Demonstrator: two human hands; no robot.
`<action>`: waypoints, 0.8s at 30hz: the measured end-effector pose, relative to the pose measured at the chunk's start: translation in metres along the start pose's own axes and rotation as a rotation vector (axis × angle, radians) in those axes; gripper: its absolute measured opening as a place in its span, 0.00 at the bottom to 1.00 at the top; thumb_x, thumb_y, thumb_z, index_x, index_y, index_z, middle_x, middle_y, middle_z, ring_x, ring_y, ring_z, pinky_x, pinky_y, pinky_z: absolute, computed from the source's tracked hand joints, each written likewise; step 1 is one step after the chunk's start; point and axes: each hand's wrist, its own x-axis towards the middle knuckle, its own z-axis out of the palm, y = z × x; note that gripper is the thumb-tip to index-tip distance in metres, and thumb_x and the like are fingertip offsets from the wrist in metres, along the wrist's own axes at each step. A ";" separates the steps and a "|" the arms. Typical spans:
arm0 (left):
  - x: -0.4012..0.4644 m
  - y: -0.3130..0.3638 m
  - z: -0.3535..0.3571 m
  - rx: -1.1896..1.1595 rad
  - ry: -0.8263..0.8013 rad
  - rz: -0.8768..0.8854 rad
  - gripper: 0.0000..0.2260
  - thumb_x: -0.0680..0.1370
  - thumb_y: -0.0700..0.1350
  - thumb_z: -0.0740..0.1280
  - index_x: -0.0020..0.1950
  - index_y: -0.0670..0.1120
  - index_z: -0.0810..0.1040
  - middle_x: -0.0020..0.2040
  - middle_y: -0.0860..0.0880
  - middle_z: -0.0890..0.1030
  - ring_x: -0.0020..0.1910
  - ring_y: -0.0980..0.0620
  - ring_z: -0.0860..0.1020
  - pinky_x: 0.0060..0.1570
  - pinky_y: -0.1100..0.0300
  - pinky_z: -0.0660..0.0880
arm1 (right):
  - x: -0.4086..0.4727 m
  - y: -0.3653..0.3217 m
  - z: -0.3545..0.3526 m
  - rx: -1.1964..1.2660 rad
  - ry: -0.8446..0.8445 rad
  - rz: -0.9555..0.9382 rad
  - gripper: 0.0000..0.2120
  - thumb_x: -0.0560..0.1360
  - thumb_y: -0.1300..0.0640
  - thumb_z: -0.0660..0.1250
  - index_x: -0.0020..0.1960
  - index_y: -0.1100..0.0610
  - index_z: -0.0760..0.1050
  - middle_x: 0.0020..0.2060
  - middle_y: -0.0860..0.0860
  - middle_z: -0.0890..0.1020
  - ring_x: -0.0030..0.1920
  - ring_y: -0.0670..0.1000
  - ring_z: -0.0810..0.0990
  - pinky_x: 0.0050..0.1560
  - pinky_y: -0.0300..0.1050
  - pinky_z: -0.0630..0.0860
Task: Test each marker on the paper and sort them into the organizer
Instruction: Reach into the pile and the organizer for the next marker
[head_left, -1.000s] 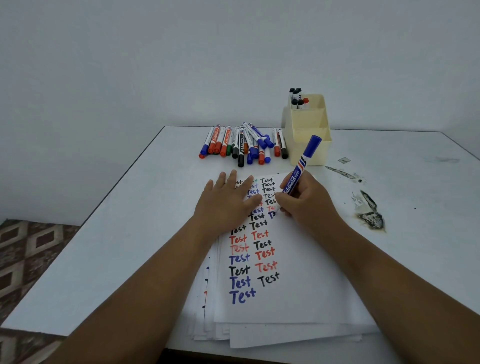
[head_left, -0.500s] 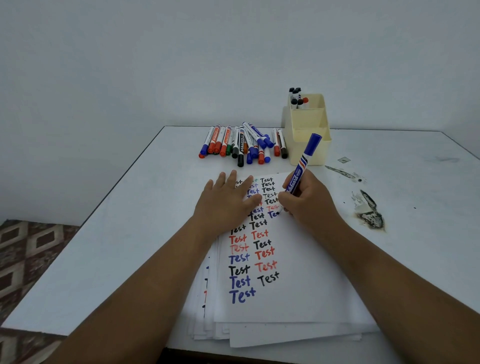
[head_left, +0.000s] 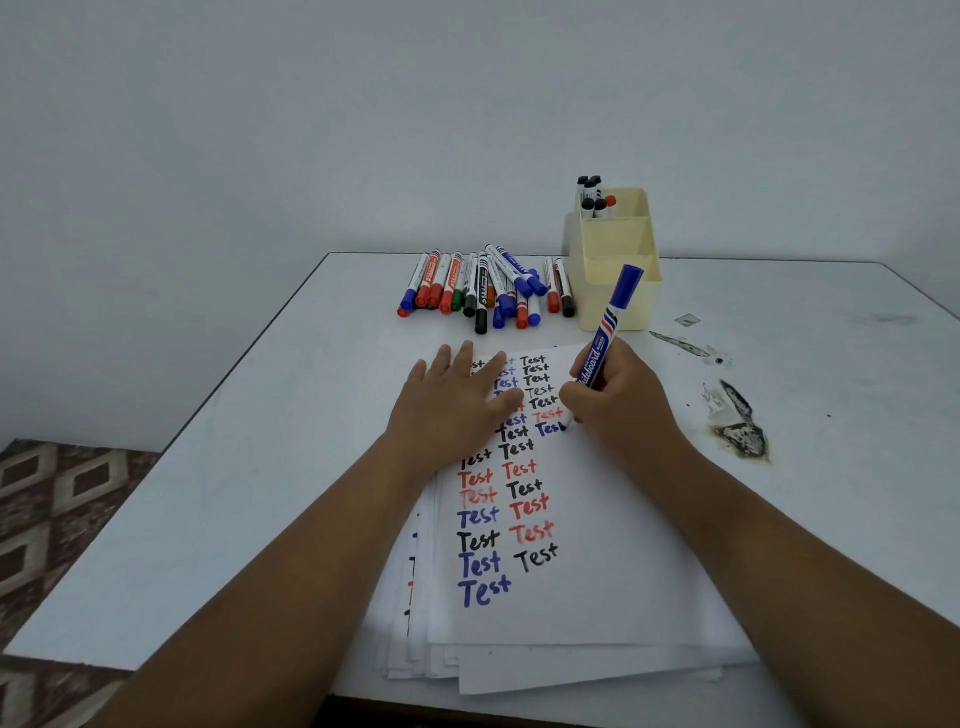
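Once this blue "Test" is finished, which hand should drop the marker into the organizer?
Right, probably. The right hand already grips the blue marker, and the organizer stands just beyond it on that side. The left hand lies flat, pinning the paper.

The left hand (head_left: 451, 410) covers the start of several written words on the paper (head_left: 597, 571). The right hand (head_left: 618, 400) hides the marker (head_left: 605, 343) tip and the end of the blue word. Small print on the far pile of markers (head_left: 483, 288) is unreadable. Both forearms run off the near edge.
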 end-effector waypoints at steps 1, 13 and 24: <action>0.000 0.000 0.000 0.001 0.000 -0.001 0.31 0.79 0.70 0.44 0.81 0.60 0.49 0.83 0.47 0.49 0.81 0.45 0.46 0.77 0.42 0.46 | 0.000 0.000 0.000 -0.002 0.001 0.001 0.07 0.72 0.60 0.70 0.46 0.54 0.72 0.40 0.58 0.80 0.41 0.60 0.79 0.46 0.55 0.80; 0.001 -0.001 0.000 -0.007 0.005 -0.001 0.31 0.79 0.70 0.44 0.81 0.60 0.49 0.82 0.47 0.49 0.81 0.45 0.46 0.77 0.42 0.46 | 0.001 0.004 -0.001 0.040 0.038 -0.017 0.10 0.72 0.61 0.69 0.46 0.49 0.71 0.39 0.56 0.80 0.37 0.52 0.76 0.40 0.46 0.76; -0.006 0.002 0.003 -0.166 0.320 0.067 0.40 0.80 0.66 0.58 0.81 0.55 0.37 0.81 0.51 0.34 0.80 0.50 0.36 0.75 0.53 0.43 | 0.015 0.001 -0.016 0.035 -0.128 -0.024 0.07 0.81 0.51 0.66 0.54 0.54 0.75 0.33 0.53 0.78 0.29 0.45 0.72 0.38 0.45 0.73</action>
